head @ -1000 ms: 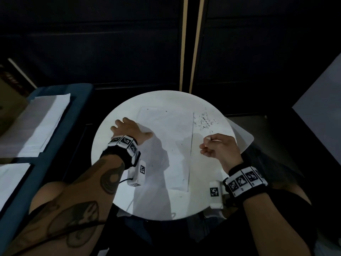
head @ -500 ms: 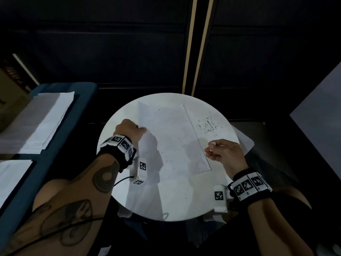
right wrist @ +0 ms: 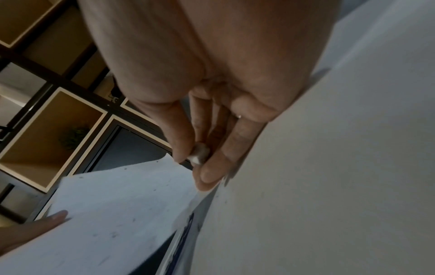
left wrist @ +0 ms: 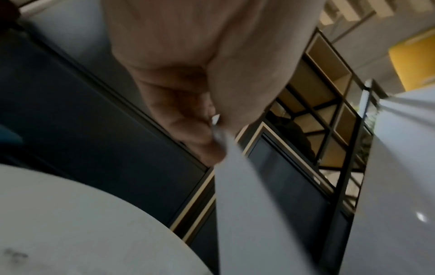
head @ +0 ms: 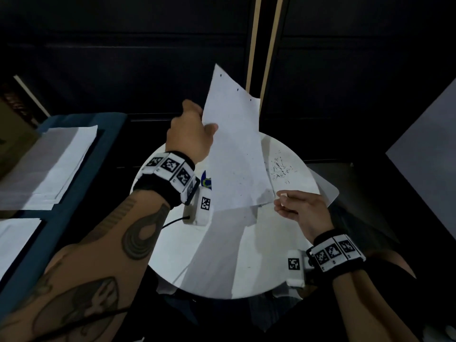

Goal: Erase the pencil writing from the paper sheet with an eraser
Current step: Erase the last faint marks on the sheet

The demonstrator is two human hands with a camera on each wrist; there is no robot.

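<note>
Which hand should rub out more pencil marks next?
The right hand, probably. It already pinches the eraser and hovers just over the round table. The left hand is busy pinching the paper sheet, lifted and tilted, which must lie flat again first.

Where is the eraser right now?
In the head view the eraser is pinched in the right hand, low over the right side of the round table, just right of the lifted paper sheet's bottom corner.
</note>
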